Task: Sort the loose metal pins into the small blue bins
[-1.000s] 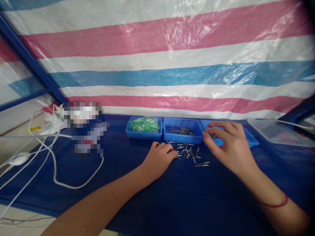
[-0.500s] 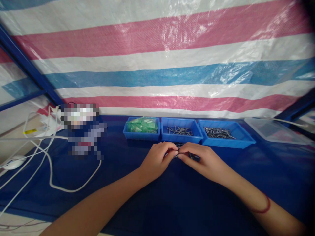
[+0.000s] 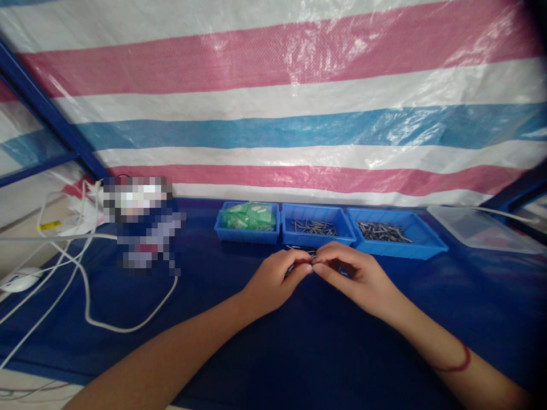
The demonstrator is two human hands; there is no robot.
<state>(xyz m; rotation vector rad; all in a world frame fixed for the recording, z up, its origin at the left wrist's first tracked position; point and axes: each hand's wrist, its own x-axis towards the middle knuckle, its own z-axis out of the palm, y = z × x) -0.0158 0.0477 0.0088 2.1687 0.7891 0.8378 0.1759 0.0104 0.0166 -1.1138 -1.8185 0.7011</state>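
My left hand (image 3: 273,283) and my right hand (image 3: 365,279) meet fingertip to fingertip above the blue table. Both are closed in a pinch around something small and dark, mostly hidden by the fingers. Thin metal pieces (image 3: 299,249) like screws or pins lie behind and beneath the fingers, partly covered. Just beyond stand three blue bins in a row. The left bin (image 3: 247,235) holds a green plastic bag (image 3: 250,216). Loose thin metal pieces fill part of the middle bin (image 3: 294,234) and the right bin (image 3: 423,249).
At the right lies a translucent plastic lid or tray (image 3: 482,230). White cables (image 3: 88,296) cross the left of the table (image 3: 273,364), near a white computer mouse (image 3: 23,280) and a blurred-out patch. Behind hangs a striped plastic sheet (image 3: 256,134) between blue frame posts.
The pinched fingertips have shifted very slightly, still touching each other. More of the metal pieces shows behind my left fingers. The view has moved a little.
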